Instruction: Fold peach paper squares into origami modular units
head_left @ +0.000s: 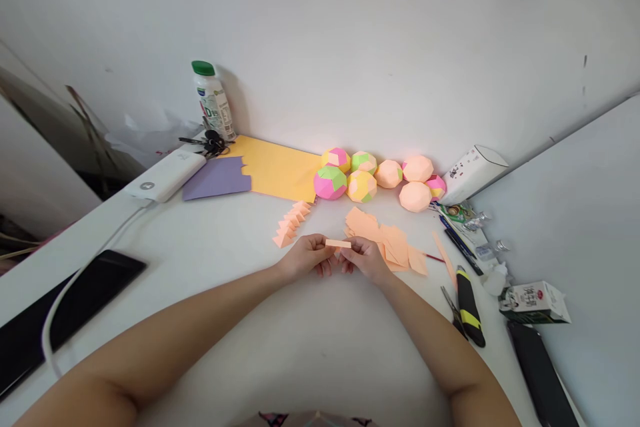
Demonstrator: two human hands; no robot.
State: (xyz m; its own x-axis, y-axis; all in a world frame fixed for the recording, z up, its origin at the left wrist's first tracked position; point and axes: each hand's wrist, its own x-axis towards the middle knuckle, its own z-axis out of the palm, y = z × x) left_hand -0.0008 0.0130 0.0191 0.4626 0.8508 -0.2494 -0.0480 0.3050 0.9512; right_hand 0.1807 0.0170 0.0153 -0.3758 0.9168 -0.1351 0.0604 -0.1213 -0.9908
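Observation:
Between my hands is a small folded strip of peach paper (pixel 339 243), held level above the white table. My left hand (pixel 311 255) pinches its left end, and my right hand (pixel 367 257) grips the right end. Just beyond my left hand lies a row of folded peach paper pieces (pixel 293 223) with pointed edges. A loose pile of cut peach paper (pixel 387 237) spreads behind and beside my right hand. Several many-sided paper balls (pixel 331 183) in peach, pink, green and yellow stand along the wall.
Orange card (pixel 285 169) and purple card (pixel 217 179) lie at the back left, near a bottle (pixel 215 103), keys (pixel 213 143) and a white power bank (pixel 170 175). At right are scissors (pixel 454 313), a black-and-yellow cutter (pixel 470 307), pens (pixel 463 248) and a milk carton (pixel 533 302).

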